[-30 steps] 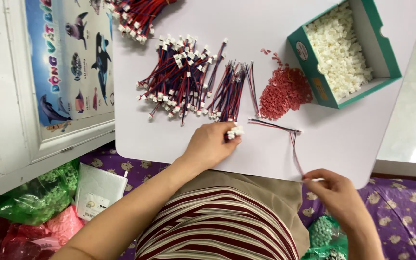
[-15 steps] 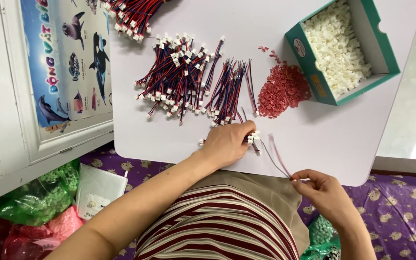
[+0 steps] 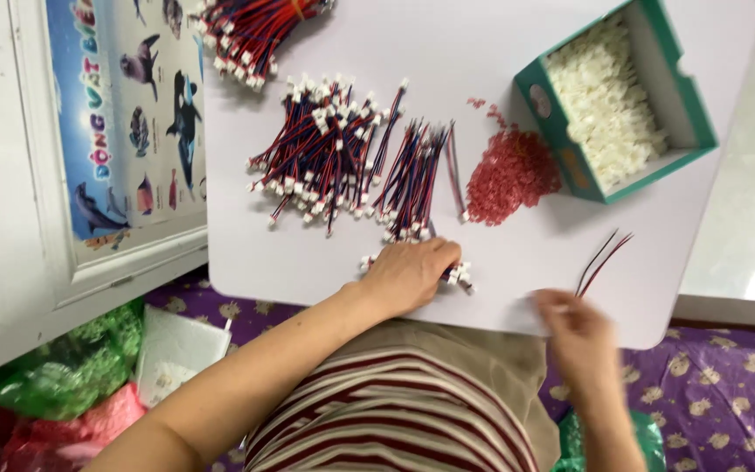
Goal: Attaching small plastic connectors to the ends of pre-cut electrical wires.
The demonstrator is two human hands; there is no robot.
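far left of the red bead pile (image 3: 511,175), a white cabinet door with a sea-animal poster (image 3: 128,122); below it green and pink plastic bags (image 3: 54,385) on a purple patterned cloth. white surface (image 3: 500,52) starts right of the poster. top edge, well left of the pile: a bundle of red-and-blue wire leads (image 3: 251,31) with white plugs. left of the pile, a broad spread of the same leads (image 3: 321,153); just beside the pile, a narrower straight row of leads (image 3: 412,179). left hand (image 3: 412,275), below and left of the pile, lies palm-down with fingers curled over a small cluster of white plugs (image 3: 460,278) at the surface's near edge; clamped or merely resting on them, cannot tell. right of the pile, touching distance, a green cardboard box (image 3: 570,149) full of small white connector housings. right hand (image 3: 574,328), below the pile and a bit right, blurred; fingertips pinched on the near end of a thin red-and-black wire pair (image 3: 603,258) that slants up toward the box. hands apart. striped shirt at bottom.
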